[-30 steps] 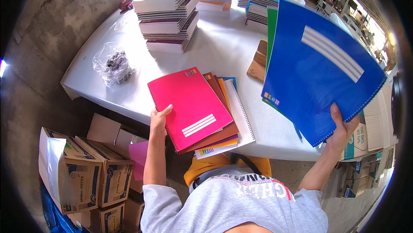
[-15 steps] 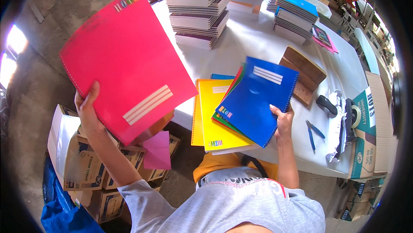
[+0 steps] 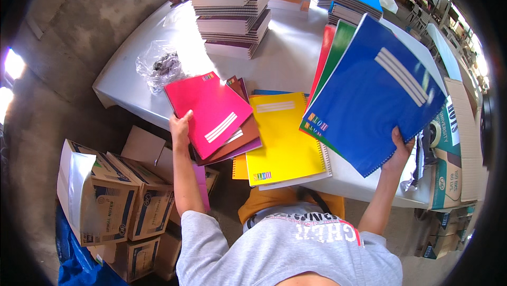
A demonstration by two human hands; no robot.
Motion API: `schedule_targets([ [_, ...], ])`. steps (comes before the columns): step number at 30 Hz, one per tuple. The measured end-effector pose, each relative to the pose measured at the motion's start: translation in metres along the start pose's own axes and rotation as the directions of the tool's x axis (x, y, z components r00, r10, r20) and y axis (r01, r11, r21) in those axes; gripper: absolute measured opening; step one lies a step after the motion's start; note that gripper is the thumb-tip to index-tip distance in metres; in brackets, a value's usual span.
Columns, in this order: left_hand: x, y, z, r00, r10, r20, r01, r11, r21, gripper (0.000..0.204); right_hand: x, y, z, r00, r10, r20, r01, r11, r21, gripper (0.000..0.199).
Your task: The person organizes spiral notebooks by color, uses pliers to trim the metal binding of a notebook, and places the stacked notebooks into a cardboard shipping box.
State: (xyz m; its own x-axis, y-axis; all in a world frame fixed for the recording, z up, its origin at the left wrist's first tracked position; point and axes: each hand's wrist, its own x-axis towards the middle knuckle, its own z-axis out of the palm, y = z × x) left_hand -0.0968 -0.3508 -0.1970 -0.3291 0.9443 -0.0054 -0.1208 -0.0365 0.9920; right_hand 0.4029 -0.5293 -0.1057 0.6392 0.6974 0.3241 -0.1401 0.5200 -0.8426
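Observation:
My left hand [image 3: 181,127] is closed on the left edge of a pink spiral notebook [image 3: 208,106], with brown [image 3: 248,130] and purple notebooks fanned out beneath it. These sit low, beside a yellow spiral notebook [image 3: 288,141] that lies on other notebooks at the table's near edge. Raised to the right, my right hand [image 3: 398,151] grips the lower right edge of a blue notebook [image 3: 372,96]. Behind the blue cover show a green notebook [image 3: 338,45] and a red notebook [image 3: 325,48], held in the same fan. Whether the pink fan touches the table, I cannot tell.
Tall stacks of spiral notebooks [image 3: 229,16] stand at the back of the white table [image 3: 296,69]. A clear plastic bag of dark coils [image 3: 163,67] lies at the left. Cardboard boxes [image 3: 113,201] are piled lower left; another carton [image 3: 449,164] stands at the right.
The pink notebook has come down and right toward the yellow one, with brown and purple covers now showing under it. The blue, green and red notebooks have risen to the right, off the yellow one.

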Motion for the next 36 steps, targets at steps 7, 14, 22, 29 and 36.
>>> schedule_targets([
  [7,-0.046,0.128,0.027,0.982,0.042,0.186,0.024,0.94,-0.34,0.026,0.002,-0.02,-0.015,0.994,-0.103,-0.036,0.109,0.948,0.299,0.041],
  [14,-0.07,0.038,0.064,0.963,-0.11,0.246,0.139,0.985,-0.103,0.034,0.023,-0.026,0.019,0.894,-0.042,0.446,-0.35,0.555,0.754,0.039],
  [22,-0.092,0.12,0.029,0.92,0.373,0.117,-0.389,0.844,0.37,0.027,-0.016,-0.011,0.103,0.929,0.369,0.032,-0.368,0.911,0.186,0.036],
  [29,-0.14,0.223,0.01,0.928,0.369,-0.044,-0.357,0.855,-0.376,0.024,-0.054,0.073,0.028,0.884,0.456,0.101,-0.458,0.889,-0.009,0.04],
  [36,-0.117,0.099,0.065,0.98,-0.073,0.187,0.056,0.994,0.095,0.043,-0.001,-0.028,-0.029,0.996,-0.041,-0.078,0.037,0.998,-0.051,0.061],
])
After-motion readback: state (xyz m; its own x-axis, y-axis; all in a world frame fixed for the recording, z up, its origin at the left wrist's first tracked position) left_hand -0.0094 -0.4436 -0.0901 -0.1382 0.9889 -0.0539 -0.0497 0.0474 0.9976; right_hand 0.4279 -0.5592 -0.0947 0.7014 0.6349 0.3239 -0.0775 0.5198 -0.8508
